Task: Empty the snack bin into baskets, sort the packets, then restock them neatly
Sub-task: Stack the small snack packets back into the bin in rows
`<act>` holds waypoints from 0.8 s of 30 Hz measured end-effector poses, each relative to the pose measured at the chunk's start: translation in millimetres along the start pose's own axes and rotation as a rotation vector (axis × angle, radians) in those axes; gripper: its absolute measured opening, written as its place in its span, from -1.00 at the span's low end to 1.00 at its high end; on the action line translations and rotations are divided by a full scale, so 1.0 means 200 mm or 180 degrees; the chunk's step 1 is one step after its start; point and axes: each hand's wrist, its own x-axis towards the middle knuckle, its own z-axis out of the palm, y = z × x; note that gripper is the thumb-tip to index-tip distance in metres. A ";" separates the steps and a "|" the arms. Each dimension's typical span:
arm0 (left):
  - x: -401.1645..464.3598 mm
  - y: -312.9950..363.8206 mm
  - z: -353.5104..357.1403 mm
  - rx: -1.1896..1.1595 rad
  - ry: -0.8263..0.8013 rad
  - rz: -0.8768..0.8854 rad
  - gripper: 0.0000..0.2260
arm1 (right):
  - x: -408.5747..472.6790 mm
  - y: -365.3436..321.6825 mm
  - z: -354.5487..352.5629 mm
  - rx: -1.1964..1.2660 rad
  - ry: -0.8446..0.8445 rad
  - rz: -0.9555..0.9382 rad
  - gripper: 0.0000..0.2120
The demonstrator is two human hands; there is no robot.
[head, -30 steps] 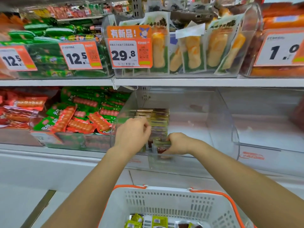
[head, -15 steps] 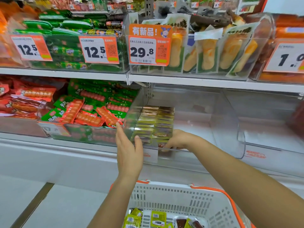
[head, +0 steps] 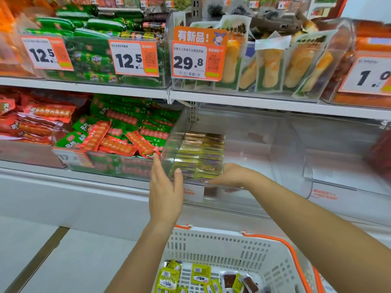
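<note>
- A shop aisle with white metal shelving: an upper shelf (head: 275, 103) runs across the view, and a lower white ledge (head: 74, 176) sits beneath it.
- A perforated grey upright (head: 196, 6) rises at the back between shelf sections.
- Orange-and-white price tags hang along the upper shelf, reading 12.5 (head: 133, 58), 29.8 (head: 197, 60) and, partly cut off at the right edge, 1.0 (head: 369, 75).
- A pale floor (head: 80, 261) with a dark metal strip (head: 36, 261) running diagonally lies below.
- Lighting is bright and even.
</note>
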 end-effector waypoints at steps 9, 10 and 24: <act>-0.37 -0.21 -0.21 0.0353 -0.0709 0.0256 -0.76 | -0.53 0.24 0.10 0.1563 0.1429 -0.1201 -0.87; -0.42 -0.27 -0.21 0.0473 -0.1043 0.0154 -0.81 | -0.55 0.31 0.16 0.1653 0.1211 -0.1155 -0.85; -0.96 -1.05 0.35 0.2532 -0.4993 -0.0641 -0.49 | -0.28 1.32 1.37 -0.1084 -0.1985 -0.0020 -0.26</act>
